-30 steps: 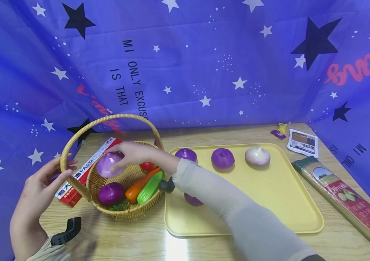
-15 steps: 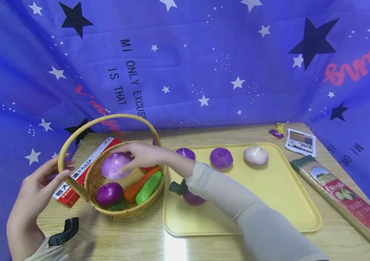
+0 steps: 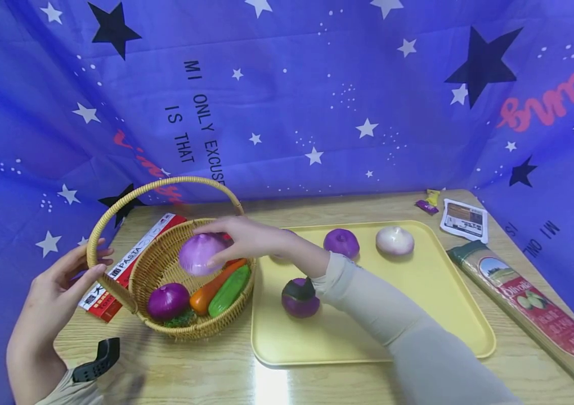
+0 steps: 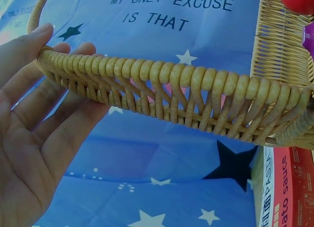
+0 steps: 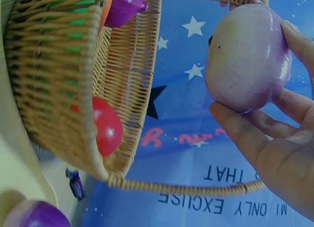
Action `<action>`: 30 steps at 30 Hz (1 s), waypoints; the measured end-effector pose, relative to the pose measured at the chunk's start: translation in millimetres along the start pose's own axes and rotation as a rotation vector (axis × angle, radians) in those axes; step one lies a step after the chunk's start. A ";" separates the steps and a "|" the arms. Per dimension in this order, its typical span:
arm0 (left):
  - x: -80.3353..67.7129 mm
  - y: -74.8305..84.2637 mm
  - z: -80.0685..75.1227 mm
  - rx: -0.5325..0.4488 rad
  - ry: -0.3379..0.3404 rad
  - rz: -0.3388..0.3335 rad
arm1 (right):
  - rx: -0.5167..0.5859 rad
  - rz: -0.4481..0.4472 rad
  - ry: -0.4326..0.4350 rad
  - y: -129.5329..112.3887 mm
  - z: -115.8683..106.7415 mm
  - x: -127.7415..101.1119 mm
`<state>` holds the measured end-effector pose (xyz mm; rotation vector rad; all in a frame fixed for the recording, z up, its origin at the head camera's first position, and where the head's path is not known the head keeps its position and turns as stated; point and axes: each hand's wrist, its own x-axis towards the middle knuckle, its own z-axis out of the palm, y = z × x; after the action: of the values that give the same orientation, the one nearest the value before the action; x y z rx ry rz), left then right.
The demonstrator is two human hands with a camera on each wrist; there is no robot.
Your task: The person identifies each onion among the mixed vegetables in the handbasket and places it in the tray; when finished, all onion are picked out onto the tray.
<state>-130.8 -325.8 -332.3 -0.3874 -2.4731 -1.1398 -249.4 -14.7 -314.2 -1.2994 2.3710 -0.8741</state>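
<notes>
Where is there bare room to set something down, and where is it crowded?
Free: the yellow tray's right part, between white bulb and right sleeve; also the tabletop in front of the basket, between left hand and tray. Crowded: the basket's near side, holding a purple onion, carrot and cucumber, and the tabletop's right edge, under the long packet.

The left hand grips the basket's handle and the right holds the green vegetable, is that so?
Not quite: the head view shows the right hand holding a pale purple onion, while the green vegetable lies in the basket. The left hand does grip the handle.
</notes>
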 end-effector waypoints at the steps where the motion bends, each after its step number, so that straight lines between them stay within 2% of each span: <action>1: 0.1 0.0 0.0 0.000 -0.001 0.001 | 0.008 0.005 0.005 0.8 -1.7 -3.2; 6: 0.2 0.2 0.3 -0.005 -0.001 -0.002 | 0.045 0.011 0.033 3.4 -9.8 -18.7; 16: -0.4 -0.9 0.0 -0.011 0.003 -0.016 | 0.039 -0.001 0.089 10.6 -21.1 -46.1; 23: -1.5 -0.9 -0.6 -0.017 -0.002 -0.021 | 0.044 0.029 0.118 15.9 -25.0 -64.6; 27: -1.1 -0.7 -0.1 -0.015 -0.001 -0.015 | 0.110 0.096 0.130 20.7 -27.3 -77.6; 30: -0.9 -0.2 -0.2 -0.015 -0.002 -0.017 | 0.202 0.132 0.132 25.2 -27.6 -87.5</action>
<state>-130.1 -326.1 -332.7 -0.3726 -2.4753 -1.1653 -232.5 78.9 -311.5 -1.0243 2.3619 -1.1556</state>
